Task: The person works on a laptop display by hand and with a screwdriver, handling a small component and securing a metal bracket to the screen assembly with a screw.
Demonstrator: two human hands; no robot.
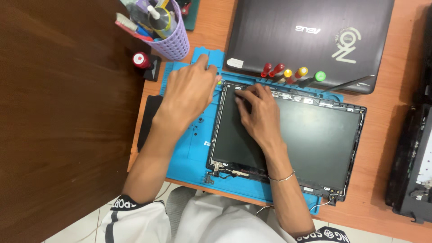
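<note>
Hinges: near edge of the laptop screen assembly [315,139], hinge brackets and loose cables exposed; bezel already off, I judge.
Panel: bare, still seated in its back cover on the blue repair mat [189,157].
My right hand [258,114]: fingertips pressed at the panel's top-left corner, narrow pinch; nothing lifted yet.
My left hand [191,90]: flat on the mat beside the frame, holding nothing visible.
Screwdrivers [292,74]: row untouched past the panel.
Closed laptop [310,40]: farthest, shut.
Remaining: panel removal, by my estimate.
</note>
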